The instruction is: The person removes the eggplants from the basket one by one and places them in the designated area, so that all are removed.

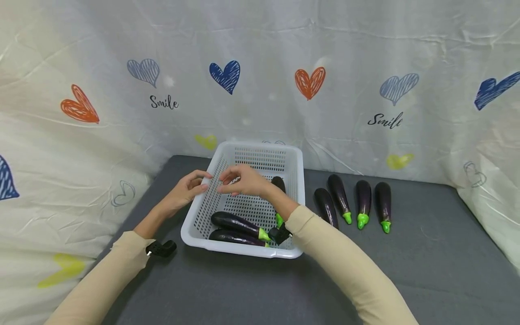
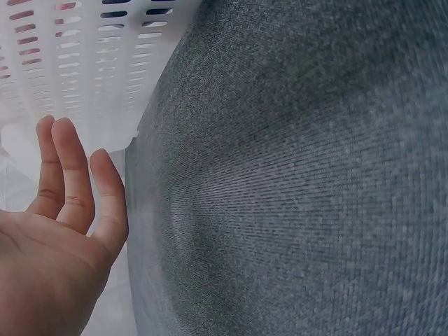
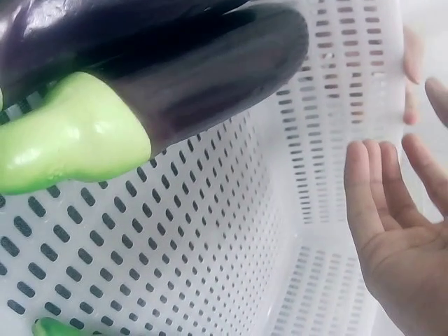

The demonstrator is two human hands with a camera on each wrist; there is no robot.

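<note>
A white perforated plastic basket [image 1: 298,180] stands on the dark cloth. My left hand [image 1: 184,192] is at its left rim, fingertips by the edge; in the left wrist view its fingers [image 2: 73,168] are loosely extended beside the outer wall. Over the left part of the basket hovers my right hand [image 1: 245,180], its fingers gently bent and holding nothing. Two dark purple eggplants lie side by side near the front, the inner eggplant [image 1: 235,221] and the front eggplant [image 1: 233,236]. Under my right wrist a third eggplant [image 1: 278,182] is partly hidden.
Several more eggplants lie in a row right of the basket, including the rightmost eggplant [image 1: 383,203]; my right sleeve [image 1: 345,257] partly covers the nearest eggplant [image 1: 325,205]. Behind the dark grey tablecloth [image 1: 430,243] hangs a pale curtain [image 1: 260,108] printed with hearts.
</note>
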